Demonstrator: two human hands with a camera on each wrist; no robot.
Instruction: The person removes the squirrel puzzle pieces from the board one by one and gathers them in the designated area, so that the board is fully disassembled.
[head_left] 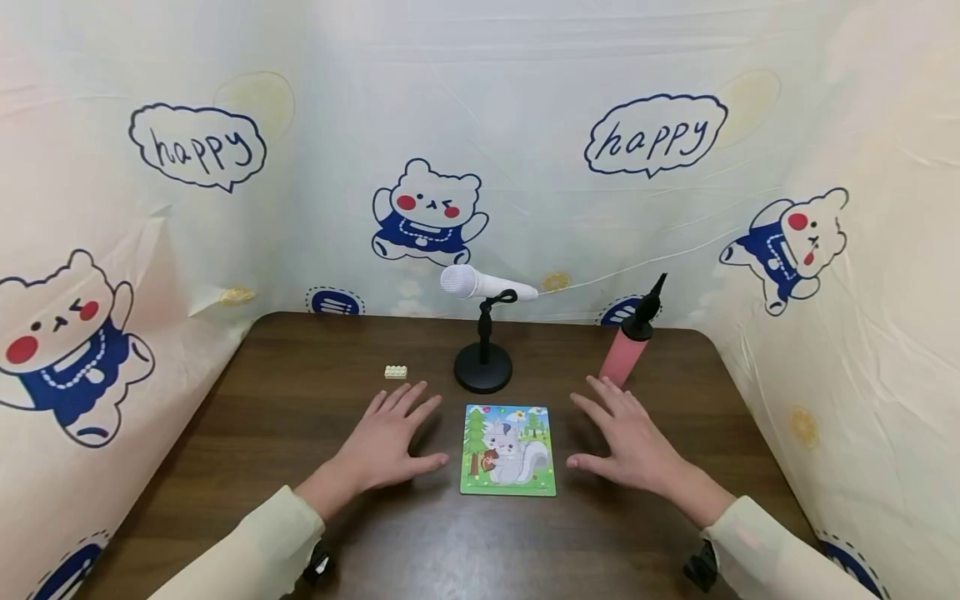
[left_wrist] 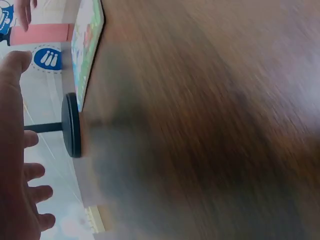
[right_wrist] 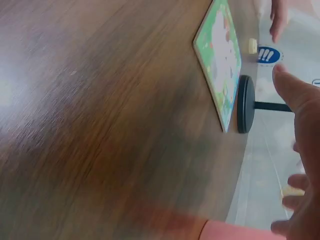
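A squirrel picture puzzle board (head_left: 507, 451) lies flat on the brown table, between the two hands. To its left my left hand (head_left: 388, 440) hovers with fingers spread and holds nothing. My right hand (head_left: 624, 435), on the other side, is likewise spread and holds nothing. Just beyond the left fingertips sits a small cream toy brick (head_left: 396, 372). A pink hand pump (head_left: 626, 352) with a black nozzle stands behind the right hand, its lower end partly hidden by the fingers. In the right wrist view the board (right_wrist: 220, 60) lies apart from the hand.
A white microphone (head_left: 487, 283) rests on a black stand with a round base (head_left: 483, 367) behind the board. The wooden table (head_left: 480, 550) is bordered at the back and sides by a printed cloth (head_left: 525, 100) with bears.
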